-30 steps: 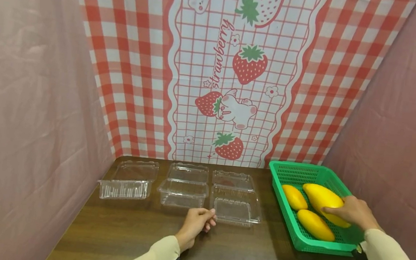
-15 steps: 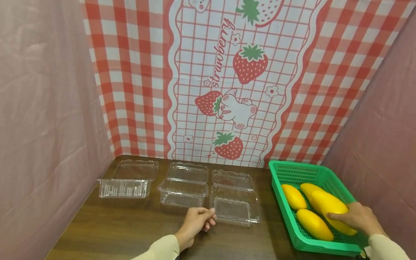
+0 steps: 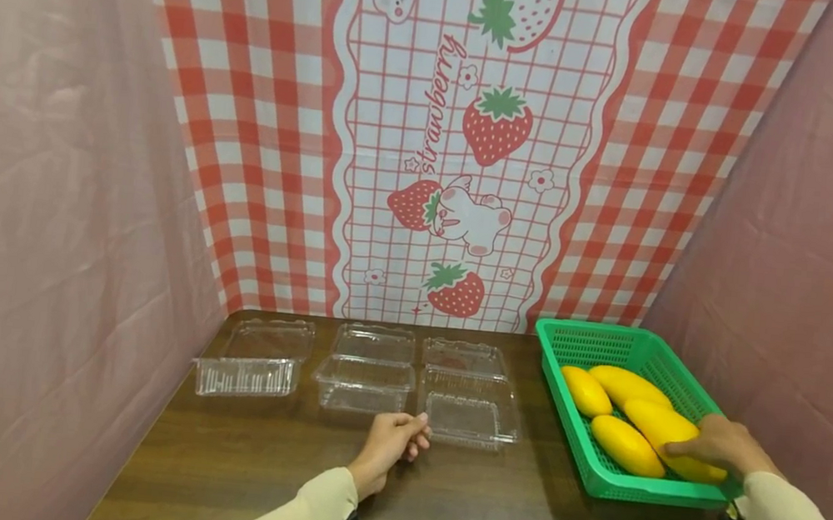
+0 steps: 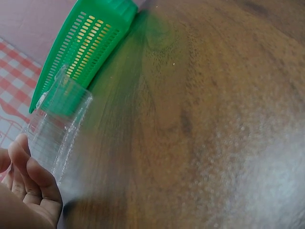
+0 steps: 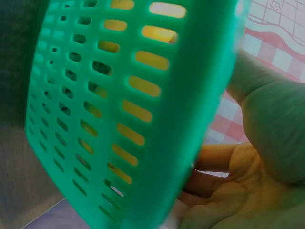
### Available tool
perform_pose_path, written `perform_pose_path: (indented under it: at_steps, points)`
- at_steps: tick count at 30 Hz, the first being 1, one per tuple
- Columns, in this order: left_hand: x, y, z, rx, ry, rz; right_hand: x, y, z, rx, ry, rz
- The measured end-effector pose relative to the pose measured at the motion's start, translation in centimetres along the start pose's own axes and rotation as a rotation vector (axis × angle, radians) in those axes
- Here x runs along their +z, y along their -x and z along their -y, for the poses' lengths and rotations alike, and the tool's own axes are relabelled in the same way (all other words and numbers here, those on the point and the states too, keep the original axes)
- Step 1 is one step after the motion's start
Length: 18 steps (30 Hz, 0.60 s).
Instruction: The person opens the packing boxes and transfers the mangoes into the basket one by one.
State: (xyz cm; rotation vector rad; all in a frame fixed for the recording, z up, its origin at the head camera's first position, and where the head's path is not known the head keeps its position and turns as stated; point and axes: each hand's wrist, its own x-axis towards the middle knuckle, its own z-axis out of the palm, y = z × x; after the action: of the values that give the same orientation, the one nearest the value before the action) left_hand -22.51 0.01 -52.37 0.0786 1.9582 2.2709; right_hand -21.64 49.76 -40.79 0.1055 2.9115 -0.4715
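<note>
In the head view, my right hand (image 3: pixel 730 448) grips a yellow mango (image 3: pixel 659 430) inside the green basket (image 3: pixel 591 481). The thumb lies along the fruit's near side; the other fingers are hidden behind it. Around it lie three more mangoes: one at the back (image 3: pixel 626 384), one on the left (image 3: pixel 584 392) and one in front (image 3: pixel 626 446). From the right wrist, the basket wall (image 5: pixel 164 119) blocks most of the fruit, and my fingers pass behind its rim. My left hand (image 3: pixel 389 450) hangs loosely curled by the rightmost clear plastic clamshell box (image 3: pixel 506 426), holding nothing.
Two more clear clamshell boxes stand lidded back to the left, a middle one (image 3: pixel 364 397) and a left one (image 3: pixel 247 378). All stand on a brown wooden table (image 3: pixel 468 508). A checked strawberry cloth (image 3: pixel 268 154) closes off the back, with pink cloth at both sides.
My right hand has drawn the mango rightward and nearer within the basket, uncovering more of the mango behind it. My left hand has stayed in place.
</note>
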Motion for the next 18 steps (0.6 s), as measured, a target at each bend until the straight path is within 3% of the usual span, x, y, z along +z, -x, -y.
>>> perform_pose_path:
  at_steps: [11, 18]
  points:
    - [-0.4, -0.1, 0.1, -0.031, -0.011, 0.025, 1.3, -0.1, 0.3, -0.065, 0.032, 0.018]
    - [-0.5, 0.0, -0.2, -0.047, -0.02, 0.061, 2.3, -0.3, 0.8, -0.062, 0.052, 0.028]
